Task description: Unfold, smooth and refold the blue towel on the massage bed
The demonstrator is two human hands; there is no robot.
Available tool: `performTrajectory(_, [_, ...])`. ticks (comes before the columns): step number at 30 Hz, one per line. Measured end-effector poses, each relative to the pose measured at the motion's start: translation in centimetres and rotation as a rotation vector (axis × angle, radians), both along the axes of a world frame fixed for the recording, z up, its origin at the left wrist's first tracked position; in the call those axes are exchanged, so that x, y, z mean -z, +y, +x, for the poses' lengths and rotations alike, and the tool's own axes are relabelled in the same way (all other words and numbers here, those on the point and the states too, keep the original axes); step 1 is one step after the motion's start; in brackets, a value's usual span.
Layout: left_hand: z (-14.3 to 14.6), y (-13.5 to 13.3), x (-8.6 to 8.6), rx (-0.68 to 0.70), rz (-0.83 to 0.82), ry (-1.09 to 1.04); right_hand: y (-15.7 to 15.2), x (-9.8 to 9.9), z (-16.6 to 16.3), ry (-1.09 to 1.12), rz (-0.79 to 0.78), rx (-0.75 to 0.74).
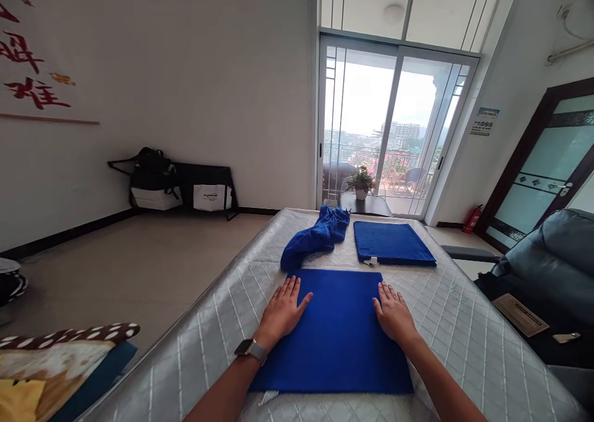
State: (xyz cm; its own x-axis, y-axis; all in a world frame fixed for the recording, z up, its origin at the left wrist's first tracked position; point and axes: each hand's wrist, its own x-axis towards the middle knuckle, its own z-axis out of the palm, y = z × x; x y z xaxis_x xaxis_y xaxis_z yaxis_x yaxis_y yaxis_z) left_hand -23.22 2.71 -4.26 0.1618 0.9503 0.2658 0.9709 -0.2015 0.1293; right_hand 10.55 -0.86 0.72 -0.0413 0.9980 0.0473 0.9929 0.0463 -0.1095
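Note:
A blue cloth [341, 335], folded into a flat rectangle, lies in front of me on the quilted mattress, with a small white tag at its near left corner. Flat on its left edge rests my left hand [284, 310], fingers stretched out and thumb spread; a watch is on that wrist. My right hand [393, 310] lies open along the opposite edge, its fingers pointing away from me. Beyond the cloth, a second folded blue stack [392, 242] sits to the right, also tagged. A crumpled blue cloth [318, 236] is heaped to the left of that stack.
The silvery mattress [208, 341] fills the foreground. A dark armchair [557, 267] stands at the right and a patterned blanket [60, 372] at the lower left. Past the far end are a potted plant [361, 184] on a small table and glass sliding doors [394, 125].

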Motion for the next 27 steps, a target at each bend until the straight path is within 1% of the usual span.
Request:
performTrajectory(5, [0.2,-0.2,-0.4,-0.003,-0.002,-0.012,2.6,-0.7,-0.2,0.004,-0.014,-0.017])
performTrajectory(7, [0.3,-0.3,-0.6,-0.015,0.007,-0.015,3.5,-0.6,-0.2,0.011,-0.018,-0.017])
performTrajectory(10, [0.3,-0.4,-0.7,-0.029,0.002,-0.016,4.2,0.0,0.1,0.031,-0.011,-0.009])
performTrajectory(14, [0.5,-0.6,-1.1,-0.035,-0.017,-0.022,4.6,1.0,0.5,0.073,0.008,0.001])
performTrajectory(18, [0.8,-0.8,-1.9,-0.038,-0.059,0.015,4.6,1.1,0.6,0.084,0.018,-0.003])
performTrajectory(21, [0.8,-1.2,-2.6,-0.106,-0.075,0.072,4.5,1.0,0.5,0.086,0.032,0.001])
performTrajectory(24, [1.1,-1.6,-3.1,-0.172,-0.032,0.112,4.4,0.8,0.4,0.096,0.043,0.003])
performTrajectory(25, [1.4,-1.7,-3.2,-0.162,-0.017,0.111,4.4,0.8,0.4,0.099,0.047,0.003])
performTrajectory(27, [2.8,-1.7,-3.4,-0.078,-0.003,0.088,4.3,0.8,0.4,0.101,0.055,-0.001])
